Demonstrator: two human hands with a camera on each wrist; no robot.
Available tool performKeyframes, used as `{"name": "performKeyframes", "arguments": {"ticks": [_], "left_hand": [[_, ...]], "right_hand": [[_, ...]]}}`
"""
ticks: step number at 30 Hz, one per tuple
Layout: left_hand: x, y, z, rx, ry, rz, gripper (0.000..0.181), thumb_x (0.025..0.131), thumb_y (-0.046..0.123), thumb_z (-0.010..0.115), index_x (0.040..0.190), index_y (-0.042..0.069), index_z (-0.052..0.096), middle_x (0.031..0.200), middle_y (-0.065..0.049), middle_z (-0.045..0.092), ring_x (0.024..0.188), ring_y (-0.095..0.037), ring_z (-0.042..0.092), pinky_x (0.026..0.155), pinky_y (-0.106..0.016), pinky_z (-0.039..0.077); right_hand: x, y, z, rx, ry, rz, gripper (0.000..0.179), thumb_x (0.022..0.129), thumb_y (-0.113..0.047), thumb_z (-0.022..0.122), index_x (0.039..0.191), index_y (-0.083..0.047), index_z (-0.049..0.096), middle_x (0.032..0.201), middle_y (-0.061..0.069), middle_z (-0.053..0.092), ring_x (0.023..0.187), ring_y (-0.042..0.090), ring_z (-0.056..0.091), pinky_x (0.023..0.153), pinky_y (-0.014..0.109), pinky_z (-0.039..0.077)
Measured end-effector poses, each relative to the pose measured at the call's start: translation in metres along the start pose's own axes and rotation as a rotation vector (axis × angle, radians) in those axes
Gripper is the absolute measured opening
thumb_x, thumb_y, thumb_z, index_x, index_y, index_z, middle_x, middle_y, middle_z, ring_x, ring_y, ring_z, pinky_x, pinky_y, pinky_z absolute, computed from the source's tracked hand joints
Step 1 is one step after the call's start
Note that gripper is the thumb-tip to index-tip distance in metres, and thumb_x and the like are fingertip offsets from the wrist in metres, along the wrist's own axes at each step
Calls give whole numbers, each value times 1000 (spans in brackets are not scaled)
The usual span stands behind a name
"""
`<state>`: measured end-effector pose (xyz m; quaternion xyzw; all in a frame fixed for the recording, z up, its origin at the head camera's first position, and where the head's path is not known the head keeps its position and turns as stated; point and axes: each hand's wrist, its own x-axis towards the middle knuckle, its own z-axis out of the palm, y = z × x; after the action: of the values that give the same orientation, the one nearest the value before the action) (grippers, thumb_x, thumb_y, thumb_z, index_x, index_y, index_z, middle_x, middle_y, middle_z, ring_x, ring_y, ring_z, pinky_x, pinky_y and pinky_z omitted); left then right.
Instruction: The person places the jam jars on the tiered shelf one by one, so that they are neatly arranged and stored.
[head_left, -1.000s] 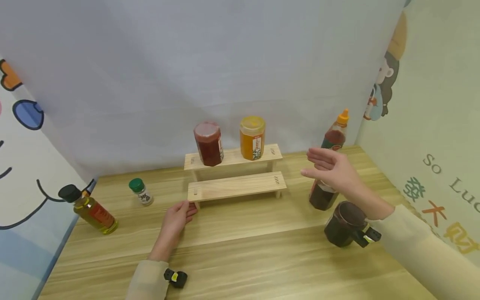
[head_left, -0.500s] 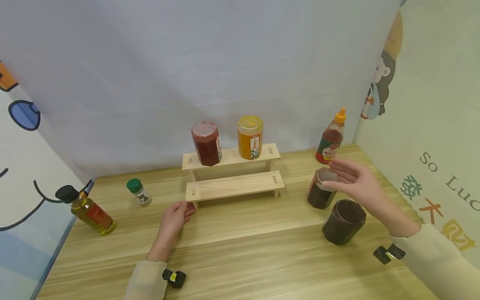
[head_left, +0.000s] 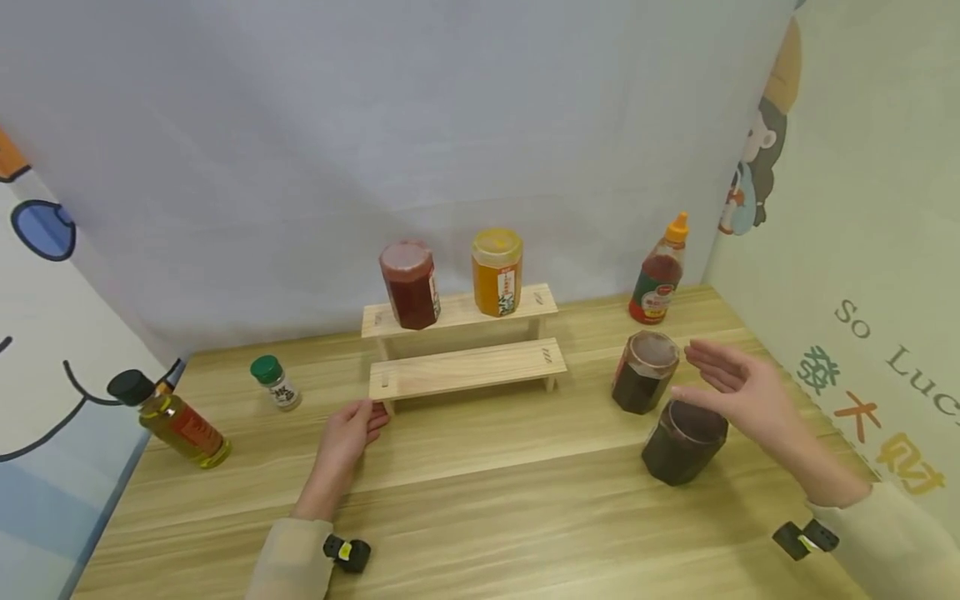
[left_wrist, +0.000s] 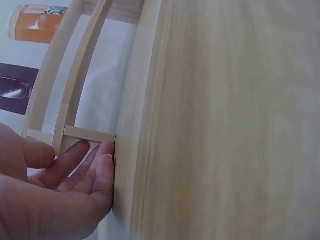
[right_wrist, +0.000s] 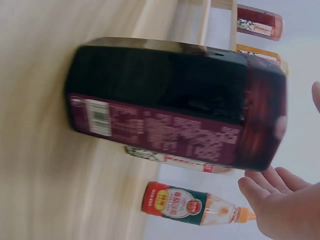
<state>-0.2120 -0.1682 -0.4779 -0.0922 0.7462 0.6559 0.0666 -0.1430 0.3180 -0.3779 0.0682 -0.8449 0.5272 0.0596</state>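
Note:
My left hand (head_left: 347, 435) is at the left end of a two-tier wooden rack (head_left: 465, 372). In the left wrist view, its fingers (left_wrist: 102, 175) touch the rack's end leg, and the thumb lies near the shelf end. My right hand (head_left: 750, 400) hovers with spread thumb and fingers beside two dark jars, holding nothing. The nearer dark jar (head_left: 684, 442) is partly behind the thumb and fills much of the right wrist view. The other dark jar (head_left: 645, 372) stands just behind it. A red jar (head_left: 410, 286) and a yellow-orange jar (head_left: 497, 273) stand on the upper shelf.
A sauce bottle (head_left: 657, 275) with an orange nozzle stands at the back right. To the left are a green-capped shaker (head_left: 276, 383) and an oil bottle (head_left: 180, 425) with a black cap. A pale cloth wall (head_left: 300, 167) closes off the table's back.
My right hand has moved right and nearer to me, away from the sauce bottle to beside the nearer dark jar. The left hand stays at the rack. The head view has shifted slightly.

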Motion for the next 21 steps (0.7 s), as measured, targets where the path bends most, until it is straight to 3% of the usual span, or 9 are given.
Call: {"name": "performKeyframes", "arguments": {"ticks": [5,13,15,21], "left_hand": [[-1,1,0,2,1,-4,45,106,22,31,134,-11,43,130,-28,50,119,-33,51,98,-41,42],[-2,2,0,-2,1,-4,45,106,23,32,134,-11,44,130,-28,50,119,-34,51,98,-42,42],[-3,3,0,-7,2,-5,45,106,22,32,134,-11,44,130,-28,50,119,-34,51,98,-42,42],[-3,3,0,4,2,-3,45,106,22,32,134,-11,44,130,-28,50,119,-34,51,98,-41,43]], "right_hand": [[-12,9,-2,-27,-55,21,73,82,-10,76,142,4,37,139,25,44,126,29,46,92,16,42],[-26,31,-1,-27,-82,11,71,78,-9,80,136,6,43,133,18,51,113,-2,49,88,13,42],[-29,35,-1,2,-88,-11,70,77,-5,80,135,8,43,133,19,51,113,-2,50,88,14,43],[-36,47,2,89,-112,-24,74,73,3,80,135,9,41,125,2,57,107,5,58,84,20,49]]}}
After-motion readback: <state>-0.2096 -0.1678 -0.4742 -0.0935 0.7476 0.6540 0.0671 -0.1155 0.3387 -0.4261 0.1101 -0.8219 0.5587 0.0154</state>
